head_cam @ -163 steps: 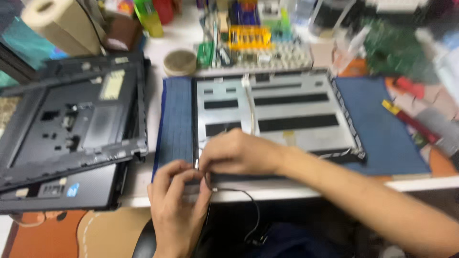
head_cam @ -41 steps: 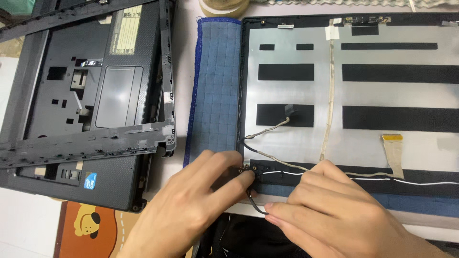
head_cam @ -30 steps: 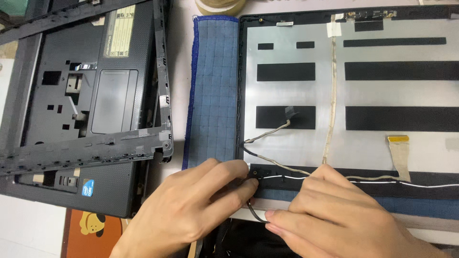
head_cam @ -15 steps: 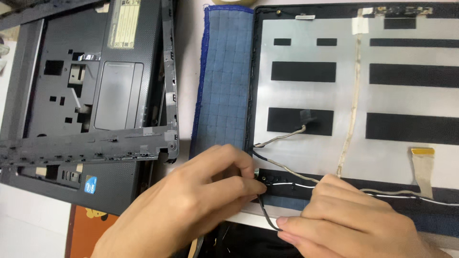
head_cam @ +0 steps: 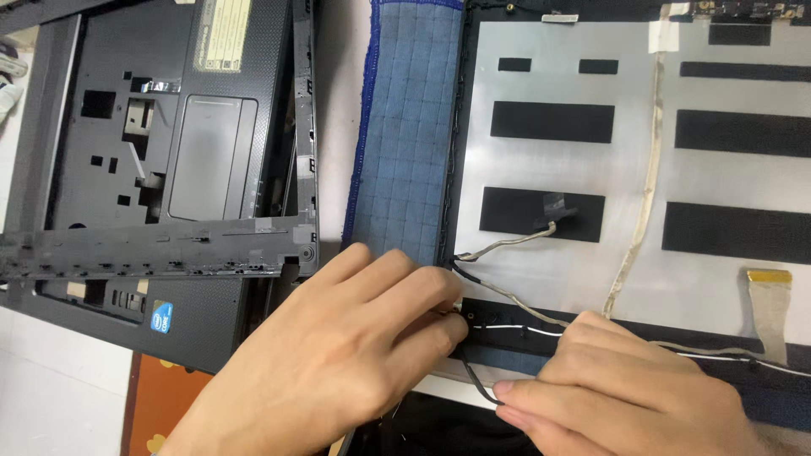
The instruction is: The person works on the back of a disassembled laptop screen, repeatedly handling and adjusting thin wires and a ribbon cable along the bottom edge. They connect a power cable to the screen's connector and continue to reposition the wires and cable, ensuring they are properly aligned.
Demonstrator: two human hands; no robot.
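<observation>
left hand [head_cam: 338, 363]: fingertips pinched on the black cable [head_cam: 475, 382] at the near-left corner of the laptop lid [head_cam: 557, 169], as half a second ago | right hand [head_cam: 617, 388]: curled, fingers pressing the cable's loop past the lid's near edge | blue mat [head_cam: 405, 135] under lid | view has closed in; dismantled laptop base [head_cam: 160, 160] left, unmoved

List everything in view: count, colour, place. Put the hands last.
Laptop lid back cover: one, silver inside with black strips, right.
Cables: several, grey, white and black, along the cover's lower left corner.
Flat ribbon cable: one, pale with a gold end, far right.
Blue mat: one, under the cover.
Laptop base shell: one, dark grey, left.
Loose bezel frame: one, dark grey, lying across the base.
Left hand: fingertips at the cover's corner.
Right hand: on the cover's lower edge, by the black cable.
</observation>
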